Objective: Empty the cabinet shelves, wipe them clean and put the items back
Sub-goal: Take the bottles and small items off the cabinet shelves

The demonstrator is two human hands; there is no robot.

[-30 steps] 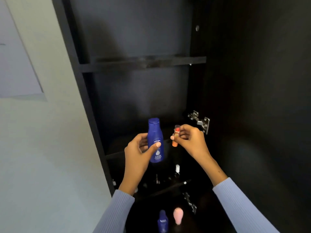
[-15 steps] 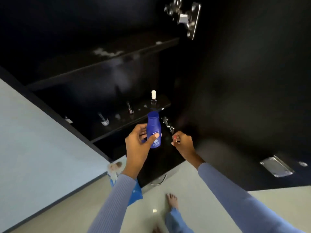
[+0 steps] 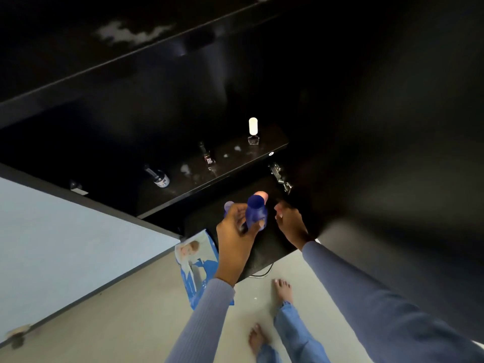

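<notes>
View tipped further down vs 0.5 s ago, left hand [image 3: 237, 233] w/ blue lotion bottle [image 3: 256, 214] lowered toward bottom shelf [image 3: 199, 221], right hand [image 3: 289, 222] dropped beside it, lipstick no longer visible, feet now lower centre.

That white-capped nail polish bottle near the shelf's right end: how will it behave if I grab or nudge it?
The white-capped nail polish bottle has a tall cap on a small base, so a nudge would likely tip it. It looks like glass, so probably fragile and slick. It stands near the shelf edge, so a push could send it off.
</notes>
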